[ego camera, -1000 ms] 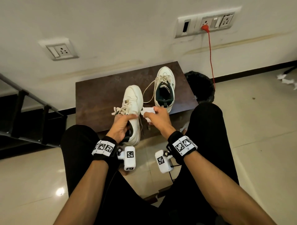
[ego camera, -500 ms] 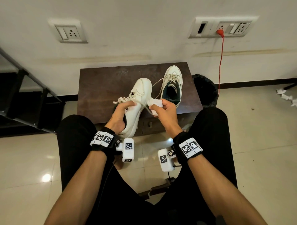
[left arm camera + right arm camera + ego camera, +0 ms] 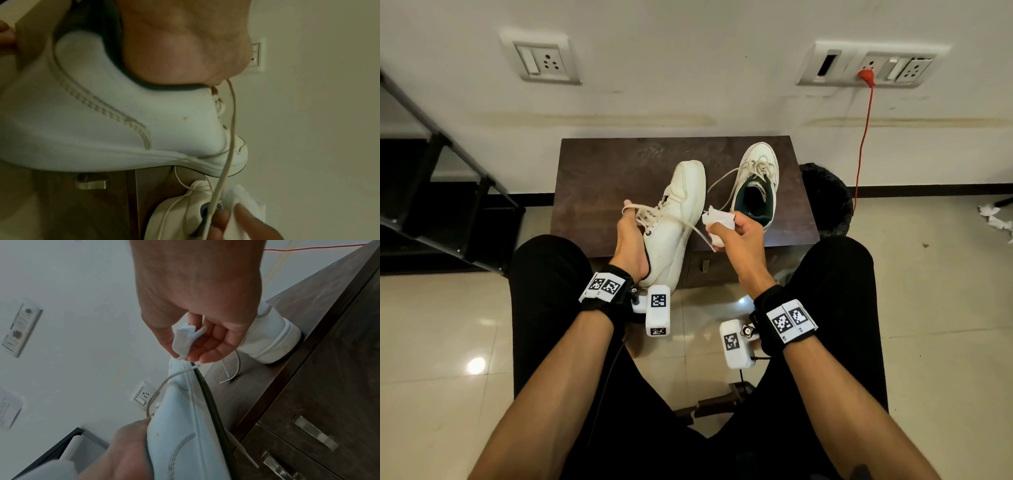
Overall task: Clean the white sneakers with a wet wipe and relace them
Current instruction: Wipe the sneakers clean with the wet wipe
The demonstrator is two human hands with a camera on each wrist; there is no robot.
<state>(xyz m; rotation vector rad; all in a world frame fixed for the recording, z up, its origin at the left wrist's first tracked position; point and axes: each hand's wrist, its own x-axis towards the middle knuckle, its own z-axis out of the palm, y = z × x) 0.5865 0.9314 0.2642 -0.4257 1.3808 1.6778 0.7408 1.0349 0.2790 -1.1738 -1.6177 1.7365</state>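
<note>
My left hand [image 3: 631, 233] grips a white sneaker [image 3: 674, 219] at its collar, fingers tucked inside the opening. The shoe is raised over the table's front edge and rolled onto its side, toe pointing away. The left wrist view shows its side panel [image 3: 102, 121] with a small spot. My right hand [image 3: 736, 233] pinches a crumpled white wet wipe [image 3: 717, 222] just right of the shoe, apart from it. A loose lace [image 3: 691, 228] runs from the eyelets toward those fingers [image 3: 211, 353]. The second sneaker [image 3: 756, 185] stands on the table, laces slack.
The dark brown table [image 3: 619, 171] stands against the wall, with drawers and metal handles [image 3: 314, 433] below. A black bin [image 3: 825, 198] stands to its right, beside a red cord [image 3: 864, 137]. There is a black rack [image 3: 448, 192] on the left and crumpled paper [image 3: 996, 219] on the floor.
My left hand has lifted the sneaker and rolled it onto its side. The right hand with the wipe has come off the shoe and moved slightly right.
</note>
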